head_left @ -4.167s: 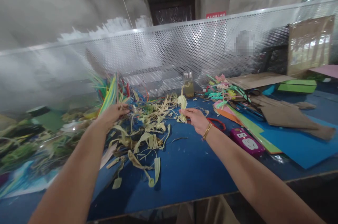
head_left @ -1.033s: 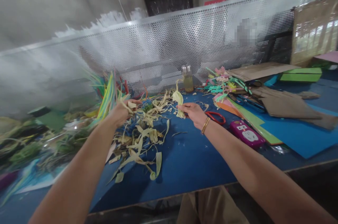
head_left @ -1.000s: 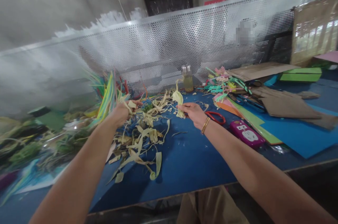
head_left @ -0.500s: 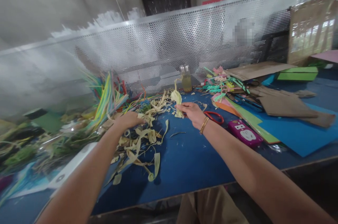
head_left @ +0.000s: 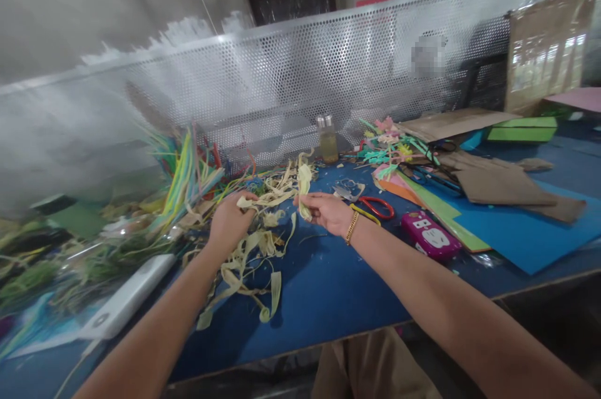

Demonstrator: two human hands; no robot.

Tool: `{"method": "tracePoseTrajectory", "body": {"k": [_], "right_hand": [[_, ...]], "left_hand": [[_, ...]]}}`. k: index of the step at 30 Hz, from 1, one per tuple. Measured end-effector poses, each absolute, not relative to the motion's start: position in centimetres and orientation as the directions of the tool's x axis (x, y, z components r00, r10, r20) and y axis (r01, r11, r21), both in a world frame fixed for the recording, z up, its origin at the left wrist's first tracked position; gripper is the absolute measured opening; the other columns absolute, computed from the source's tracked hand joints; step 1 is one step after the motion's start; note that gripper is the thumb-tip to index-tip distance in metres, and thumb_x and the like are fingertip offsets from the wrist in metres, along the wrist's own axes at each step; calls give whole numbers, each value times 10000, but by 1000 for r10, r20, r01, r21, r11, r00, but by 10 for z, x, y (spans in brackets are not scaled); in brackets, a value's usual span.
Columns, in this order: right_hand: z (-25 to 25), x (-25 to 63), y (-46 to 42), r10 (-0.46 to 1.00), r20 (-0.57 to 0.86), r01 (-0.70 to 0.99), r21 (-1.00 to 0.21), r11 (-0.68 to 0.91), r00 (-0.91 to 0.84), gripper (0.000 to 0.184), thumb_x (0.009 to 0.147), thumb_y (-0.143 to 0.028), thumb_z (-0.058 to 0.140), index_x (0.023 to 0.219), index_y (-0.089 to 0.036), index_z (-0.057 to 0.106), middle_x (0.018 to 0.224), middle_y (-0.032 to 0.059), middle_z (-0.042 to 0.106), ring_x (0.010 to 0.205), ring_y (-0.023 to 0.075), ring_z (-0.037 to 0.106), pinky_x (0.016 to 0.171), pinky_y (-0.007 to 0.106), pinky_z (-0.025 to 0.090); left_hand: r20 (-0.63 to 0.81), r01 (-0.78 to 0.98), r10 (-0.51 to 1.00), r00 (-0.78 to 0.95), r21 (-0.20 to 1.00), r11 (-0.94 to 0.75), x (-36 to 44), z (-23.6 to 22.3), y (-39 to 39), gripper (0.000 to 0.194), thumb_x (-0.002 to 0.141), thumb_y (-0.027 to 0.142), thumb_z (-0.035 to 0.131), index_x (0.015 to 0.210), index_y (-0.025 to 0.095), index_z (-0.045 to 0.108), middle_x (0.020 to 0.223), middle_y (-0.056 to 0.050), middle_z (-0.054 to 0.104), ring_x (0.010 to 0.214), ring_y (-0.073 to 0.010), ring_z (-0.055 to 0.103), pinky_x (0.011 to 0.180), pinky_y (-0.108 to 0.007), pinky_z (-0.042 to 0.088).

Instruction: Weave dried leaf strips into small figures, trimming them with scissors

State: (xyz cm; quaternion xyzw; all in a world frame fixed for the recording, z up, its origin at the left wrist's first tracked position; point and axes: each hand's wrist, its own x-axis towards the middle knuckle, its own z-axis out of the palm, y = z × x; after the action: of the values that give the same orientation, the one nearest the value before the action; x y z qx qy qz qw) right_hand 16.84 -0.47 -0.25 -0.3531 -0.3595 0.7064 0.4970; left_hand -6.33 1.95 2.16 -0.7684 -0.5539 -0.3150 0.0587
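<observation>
My right hand (head_left: 327, 212) pinches a bundle of pale dried corn husk (head_left: 304, 181), which stands up from the fingertips above the blue table. To its left, my left hand (head_left: 231, 218) is closed on the end of a long pale husk strip (head_left: 270, 200) that stretches toward the right hand. Whether the strip touches the bundle I cannot tell. Below and between the hands lies a loose heap of curled husk pieces (head_left: 248, 255). Just right of my right wrist, a red loop handle (head_left: 379, 207) and a yellow loop (head_left: 367, 214) rest on the table.
A white power bank-like device (head_left: 126, 295) with a cable lies left. Colored pipe cleaners (head_left: 181, 180) stand behind it. A glass bottle (head_left: 327, 139) is at the back. At right are a purple case (head_left: 429, 236), blue paper (head_left: 526, 230) and cardboard (head_left: 507, 186).
My left hand has taken hold of a husk strip and lifted it from the heap. My right hand has moved slightly left and down with its husk bundle, closer to the left hand.
</observation>
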Motion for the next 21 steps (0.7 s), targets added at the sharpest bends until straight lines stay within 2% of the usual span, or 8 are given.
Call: {"method": "tracePoseTrajectory", "body": {"k": [4,8,11,13,16,17,19,21], "right_hand": [[-4,155,-11,934,-162,-434,-851,-296,-319,86,766,-212,631,796,-163,695,774,32,662,632,93,569,577,215,465],[-8,148,-8,964,-137,-483,-843,-234,-228,112,700,-250,697,768,-161,687,719,18,650,628,90,563,557,198,450],[-11,153,0,991,-92,-526,-840,-132,-101,180,639,-286,735,755,-156,690,701,20,649,592,88,540,511,197,419],[-11,161,5,998,-48,-542,-839,-55,-27,229,613,-317,749,773,-162,697,698,21,652,572,90,530,507,210,414],[-5,176,10,998,43,-528,-848,56,38,261,603,-350,749,796,-180,708,734,21,667,602,96,545,564,229,435],[-2,181,10,995,91,-508,-856,94,30,256,607,-356,743,795,-185,713,756,24,674,646,107,563,598,235,444],[4,188,8,978,207,-440,-882,173,-31,233,622,-364,731,778,-190,722,799,34,686,766,137,590,667,248,451],[10,192,4,943,309,-353,-901,250,-122,215,639,-372,720,761,-196,730,820,40,693,856,165,592,712,264,449]], "left_hand": [[612,829,714,342,161,-535,-50,17,7,215,702,203,501,874,193,630,925,-40,676,898,-206,598,816,-288,423],[564,757,665,490,102,-645,-41,18,-5,236,719,164,478,888,197,640,967,-43,684,952,-199,590,868,-295,416],[526,788,697,488,78,-611,-45,21,-11,301,706,137,468,928,216,654,1022,-34,677,1004,-207,575,915,-303,394],[506,848,753,421,77,-525,-56,24,-9,329,716,141,461,966,232,655,1067,-31,665,1049,-215,556,950,-309,370],[420,925,845,331,32,-378,-79,34,1,332,741,201,494,1029,238,654,1133,-58,639,1123,-257,510,995,-354,324],[353,927,867,351,2,-376,-85,39,3,341,726,235,537,1044,234,658,1169,-72,622,1156,-280,483,1016,-377,297],[264,907,874,408,-9,-421,-90,52,5,481,666,330,635,1137,233,629,1312,-81,527,1249,-324,385,1046,-412,247],[246,871,855,457,74,-486,-83,65,1,630,646,462,654,1228,232,571,1401,-76,435,1279,-334,341,1039,-411,260]]}}
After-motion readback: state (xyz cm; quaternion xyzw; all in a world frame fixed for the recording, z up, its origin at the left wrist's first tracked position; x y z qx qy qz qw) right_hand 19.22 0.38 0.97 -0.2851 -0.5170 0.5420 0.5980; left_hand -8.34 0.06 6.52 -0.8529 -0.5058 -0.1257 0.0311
